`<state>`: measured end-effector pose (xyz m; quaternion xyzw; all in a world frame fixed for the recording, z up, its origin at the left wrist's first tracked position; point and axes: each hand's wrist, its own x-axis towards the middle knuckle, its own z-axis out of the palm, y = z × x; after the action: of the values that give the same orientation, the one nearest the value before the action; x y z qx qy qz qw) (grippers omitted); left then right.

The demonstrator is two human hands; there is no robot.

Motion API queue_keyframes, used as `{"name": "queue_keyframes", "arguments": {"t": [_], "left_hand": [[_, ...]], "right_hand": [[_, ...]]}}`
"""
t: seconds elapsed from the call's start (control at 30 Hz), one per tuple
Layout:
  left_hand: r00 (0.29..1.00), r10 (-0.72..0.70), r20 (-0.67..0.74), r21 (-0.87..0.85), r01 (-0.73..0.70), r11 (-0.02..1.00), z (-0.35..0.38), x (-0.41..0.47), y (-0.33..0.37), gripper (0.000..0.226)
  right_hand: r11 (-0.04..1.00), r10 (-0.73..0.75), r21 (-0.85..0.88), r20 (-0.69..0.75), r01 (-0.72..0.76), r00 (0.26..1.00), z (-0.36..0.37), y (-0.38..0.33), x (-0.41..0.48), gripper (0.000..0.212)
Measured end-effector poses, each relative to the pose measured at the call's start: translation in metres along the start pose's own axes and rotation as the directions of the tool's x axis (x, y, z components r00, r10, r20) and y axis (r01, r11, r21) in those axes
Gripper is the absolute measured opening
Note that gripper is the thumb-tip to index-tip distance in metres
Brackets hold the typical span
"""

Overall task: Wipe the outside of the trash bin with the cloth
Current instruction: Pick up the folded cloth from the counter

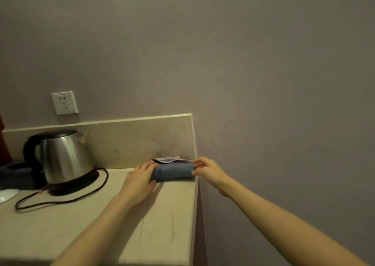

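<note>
A folded blue cloth [174, 171] lies at the far right corner of the beige countertop [101, 215], against the backsplash, with a paler folded piece on top of it. My left hand [140, 179] grips the cloth's left end, thumb in front and fingers over the top. My right hand [207, 170] pinches its right end between thumb and fingers. No trash bin is in view.
A steel electric kettle [65, 158] stands on its black base at the left, its black cord [67, 199] looping over the counter. A wall socket [64, 103] sits above it. A white dish edge [7, 194] shows at far left. The counter ends at the right wall.
</note>
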<state>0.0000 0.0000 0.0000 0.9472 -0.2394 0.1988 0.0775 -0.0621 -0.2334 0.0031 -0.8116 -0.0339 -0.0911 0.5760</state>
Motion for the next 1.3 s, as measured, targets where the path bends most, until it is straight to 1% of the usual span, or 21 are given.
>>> {"name": "queue_keyframes", "arguments": {"t": [0.13, 0.23, 0.3, 0.37, 0.47, 0.53, 0.6, 0.73, 0.8, 0.87, 0.93, 1.0, 1.1, 1.17, 1.23, 1.3], "left_hand": [[0.998, 0.029, 0.048, 0.034, -0.03, 0.999, 0.013, 0.015, -0.007, 0.055], [1.0, 0.012, 0.018, -0.035, -0.011, 0.999, 0.029, 0.021, -0.016, 0.056], [1.0, -0.015, -0.008, -0.092, 0.014, 0.996, 0.035, 0.024, -0.021, 0.053], [0.999, -0.033, -0.031, -0.145, 0.028, 0.989, 0.041, 0.029, -0.025, 0.052], [0.998, -0.021, -0.055, -0.164, 0.011, 0.986, 0.046, 0.037, -0.028, 0.05], [0.998, -0.026, -0.059, -0.157, 0.017, 0.987, 0.045, 0.04, -0.027, 0.048], [0.998, -0.025, -0.049, -0.113, 0.019, 0.993, 0.043, 0.042, -0.026, 0.045], [0.998, -0.032, -0.048, 0.018, 0.033, 0.999, 0.038, 0.04, -0.021, 0.038], [0.999, -0.024, -0.043, 0.022, 0.025, 0.999, 0.033, 0.035, -0.019, 0.034], [0.999, 0.007, -0.032, 0.011, -0.007, 1.0, 0.027, 0.029, -0.017, 0.031], [0.999, 0.041, -0.019, 0.009, -0.041, 0.999, 0.021, 0.021, -0.015, 0.028], [0.999, 0.049, 0.009, 0.003, -0.049, 0.999, 0.017, 0.014, -0.007, 0.027], [0.997, 0.056, 0.051, 0.012, -0.057, 0.998, 0.014, 0.002, 0.012, 0.032], [0.994, 0.081, 0.076, 0.022, -0.083, 0.996, 0.012, -0.004, 0.026, 0.042], [0.99, 0.105, 0.099, -0.018, -0.104, 0.994, 0.009, -0.01, 0.044, 0.054], [0.985, 0.141, 0.095, -0.143, -0.127, 0.982, 0.005, -0.017, 0.065, 0.056]], "right_hand": [[0.991, 0.019, -0.131, 0.003, -0.019, 1.0, 0.019, 0.003, 0.021, 0.048], [0.969, 0.018, -0.247, 0.021, -0.013, 1.0, 0.028, 0.016, 0.036, 0.054], [0.937, -0.029, -0.349, -0.004, 0.026, 1.0, 0.033, 0.023, 0.042, 0.057], [0.913, -0.075, -0.404, -0.041, 0.052, 0.996, 0.036, 0.03, 0.047, 0.055], [0.894, -0.116, -0.442, -0.077, 0.071, 0.99, 0.038, 0.032, 0.051, 0.049], [0.877, -0.127, -0.475, -0.084, 0.072, 0.988, 0.038, 0.032, 0.053, 0.046], [0.871, -0.133, -0.485, -0.081, 0.077, 0.988, 0.036, 0.032, 0.053, 0.043], [0.876, -0.145, -0.473, -0.068, 0.096, 0.987, 0.033, 0.031, 0.05, 0.034], [0.889, -0.117, -0.451, -0.055, 0.08, 0.992, 0.029, 0.029, 0.046, 0.026], [0.919, -0.103, -0.384, -0.012, 0.09, 0.995, 0.023, 0.025, 0.039, 0.017], [0.949, -0.105, -0.294, 0.031, 0.109, 0.994, 0.015, 0.018, 0.028, 0.016], [0.963, -0.117, -0.238, 0.046, 0.124, 0.992, 0.007, 0.01, 0.018, 0.016], [0.973, -0.139, -0.182, 0.032, 0.143, 0.99, -0.01, 0.002, 0.002, 0.009], [0.98, -0.142, -0.137, 0.031, 0.145, 0.989, -0.021, -0.003, -0.01, 0.005], [0.983, -0.155, -0.095, 0.01, 0.155, 0.988, -0.032, -0.009, -0.021, 0.015], [0.987, -0.157, -0.047, -0.039, 0.155, 0.987, -0.043, -0.017, -0.033, 0.024]]}}
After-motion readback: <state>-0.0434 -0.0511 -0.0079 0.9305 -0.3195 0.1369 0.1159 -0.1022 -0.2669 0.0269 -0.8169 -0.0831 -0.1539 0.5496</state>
